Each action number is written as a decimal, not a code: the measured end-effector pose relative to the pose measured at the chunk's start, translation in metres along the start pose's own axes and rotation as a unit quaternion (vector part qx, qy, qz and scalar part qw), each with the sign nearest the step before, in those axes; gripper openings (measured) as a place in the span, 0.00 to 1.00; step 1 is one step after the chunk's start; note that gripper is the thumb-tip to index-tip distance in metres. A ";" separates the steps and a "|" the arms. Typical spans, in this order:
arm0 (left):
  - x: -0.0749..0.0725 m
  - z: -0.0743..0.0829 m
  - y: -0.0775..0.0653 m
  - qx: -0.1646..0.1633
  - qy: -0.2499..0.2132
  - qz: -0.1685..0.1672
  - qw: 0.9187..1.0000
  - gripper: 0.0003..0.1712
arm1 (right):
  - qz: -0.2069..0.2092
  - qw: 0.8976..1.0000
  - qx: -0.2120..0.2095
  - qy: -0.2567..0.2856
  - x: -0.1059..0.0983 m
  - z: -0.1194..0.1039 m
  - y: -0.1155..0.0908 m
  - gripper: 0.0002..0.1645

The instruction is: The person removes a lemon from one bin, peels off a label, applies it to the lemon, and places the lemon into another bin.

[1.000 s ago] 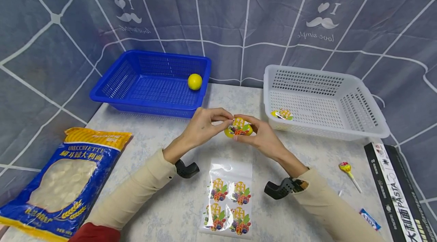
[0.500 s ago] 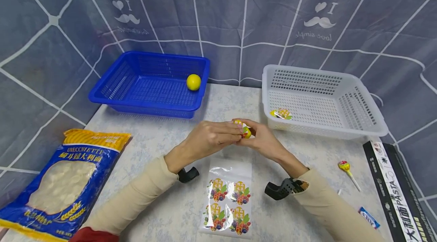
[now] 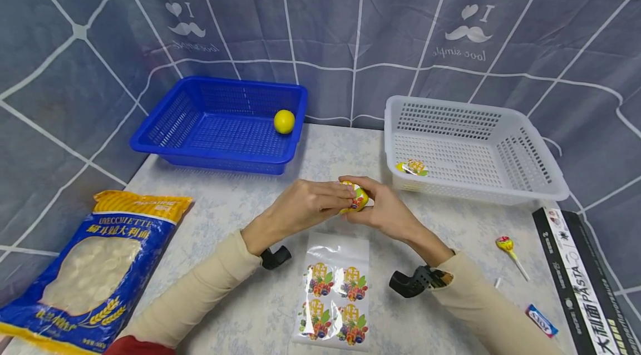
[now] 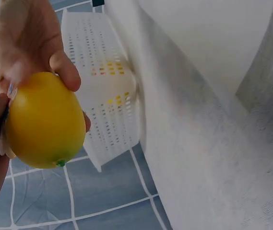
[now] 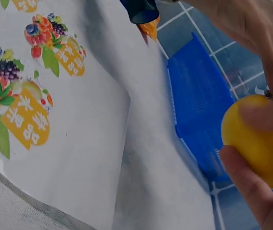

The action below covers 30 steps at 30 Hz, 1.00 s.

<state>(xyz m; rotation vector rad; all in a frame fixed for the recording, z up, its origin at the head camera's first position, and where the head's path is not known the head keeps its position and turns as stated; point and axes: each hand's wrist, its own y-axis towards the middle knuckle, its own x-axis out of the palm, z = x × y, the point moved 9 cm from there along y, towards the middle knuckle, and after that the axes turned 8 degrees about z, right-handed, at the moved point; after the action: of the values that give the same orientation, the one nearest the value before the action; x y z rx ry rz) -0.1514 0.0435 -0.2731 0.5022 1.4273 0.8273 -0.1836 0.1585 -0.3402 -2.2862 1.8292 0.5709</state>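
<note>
My right hand (image 3: 393, 216) holds a yellow lemon (image 4: 45, 124) over the middle of the table, thumb and fingers round its right side. Part of a fruit-print sticker (image 3: 358, 197) shows on the side turned toward the head camera. Laid over the left part of the lemon, my left hand (image 3: 300, 207) presses the sticker with extended fingers, which hide much of it. A small green tip shows on the lemon in the left wrist view. Just below both hands lies a sticker sheet (image 3: 336, 246) with several fruit-print stickers.
Behind the hands stand a blue basket (image 3: 240, 164) with a round yellow fruit (image 3: 284, 121) and a white basket (image 3: 476, 192) holding a stickered yellow fruit (image 3: 413, 167). A pasta bag (image 3: 95, 266) lies left; a lollipop (image 3: 506, 243), small blue packet (image 3: 541, 320) and long pasta box (image 3: 576, 277) lie right.
The left hand has gone from pinching the sticker's edge to lying across it with extended fingers. The lemon has turned and come slightly nearer in the right hand.
</note>
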 end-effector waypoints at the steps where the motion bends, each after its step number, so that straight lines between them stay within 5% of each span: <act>1: -0.001 -0.001 0.001 -0.003 -0.010 0.001 1.000 0.16 | 0.000 1.000 -0.003 -0.001 0.000 -0.002 0.000 0.40; 9: -0.006 -0.010 0.005 -0.048 -0.101 0.001 0.994 0.17 | 0.014 0.999 -0.043 -0.020 -0.006 -0.019 -0.002 0.44; 20: -0.015 -0.021 0.010 -0.095 -0.183 0.016 0.978 0.20 | 0.025 0.998 -0.043 -0.040 -0.011 -0.034 -0.006 0.49; 30: -0.014 -0.029 0.012 -0.126 -0.175 0.023 0.976 0.27 | 0.027 0.997 -0.073 -0.029 -0.015 -0.047 -0.005 0.53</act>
<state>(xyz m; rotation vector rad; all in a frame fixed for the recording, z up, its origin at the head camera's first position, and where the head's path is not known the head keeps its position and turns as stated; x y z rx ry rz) -0.1809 0.0357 -0.2582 0.4604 0.9763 0.8928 -0.1718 0.1566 -0.2916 -2.2891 1.8859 0.7948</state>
